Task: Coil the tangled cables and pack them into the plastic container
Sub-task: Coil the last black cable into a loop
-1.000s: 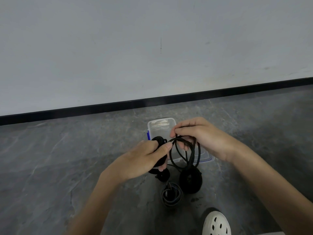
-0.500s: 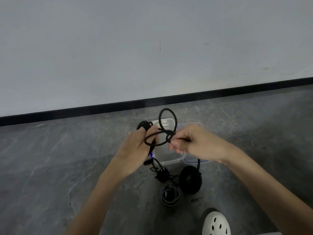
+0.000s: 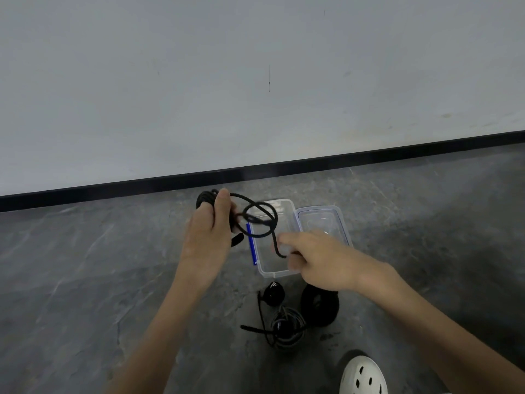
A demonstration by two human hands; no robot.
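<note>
The left hand (image 3: 206, 245) closes its grip round a wound bundle of the black cable (image 3: 202, 199), thumb pressed on top. A loose, knotted loop runs from there to the right hand (image 3: 321, 263), whose grip pinches the cable's end above the open, clear plastic container (image 3: 279, 273). The container's blue-trimmed lid (image 3: 321, 220) lies beside it on the grey stone floor (image 3: 113, 265). Nearer, a black coil (image 3: 329, 311) and a grey coil (image 3: 287, 328) rest.

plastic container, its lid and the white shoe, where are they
plastic container (image 3: 272, 273), head view, near wall
lid (image 3: 319, 220), head view, middle of the clear panel
white shoe (image 3: 363, 376), head view, perforated top
</note>
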